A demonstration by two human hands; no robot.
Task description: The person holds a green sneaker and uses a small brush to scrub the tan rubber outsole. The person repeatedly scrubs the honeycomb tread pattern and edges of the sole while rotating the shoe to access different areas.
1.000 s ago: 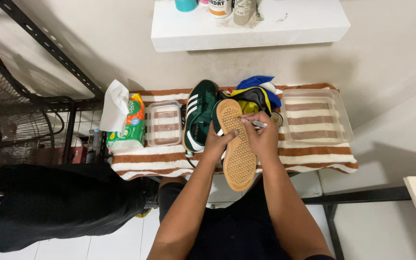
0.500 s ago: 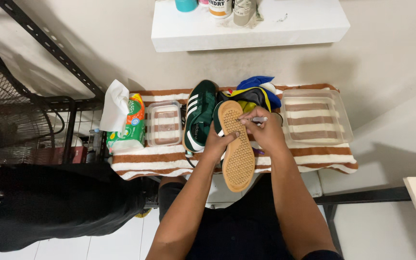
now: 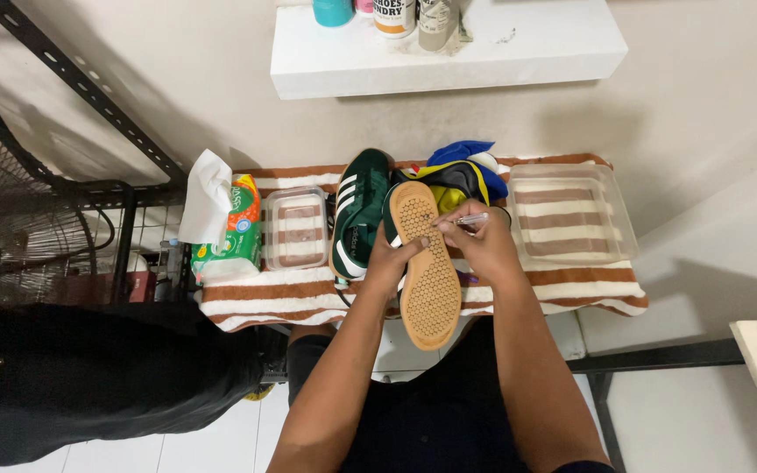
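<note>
So here's where we're at: our left hand is wrapped around the side of the sneaker, fingers curled over its edge, holding it sole-up so the tan gum outsole faces us. It sits right in front of us, toe end over the striped towel and heel hanging off the near edge toward our lap. Our right hand is pinching a thin metal pick between thumb and fingers, tip right at the edge of the forefoot tread.

Handling-wise, we'd guess the shoe is light and fairly stiff through the rubber sole, while the upper is soft and will squash if gripped hard. The textured rubber looks grippy, not slippery (nice when you're poking at it). The best hold seems to be where we've got it, around the midfoot, so it doesn't twist under the tool.

Its green mate with white stripes lies just to the left on the towel, touching or nearly so. There's an empty clear tub beside that, a pack of wipes further left, a bigger clear container on the right, and a blue and yellow cloth bundle behind the shoe.
</note>
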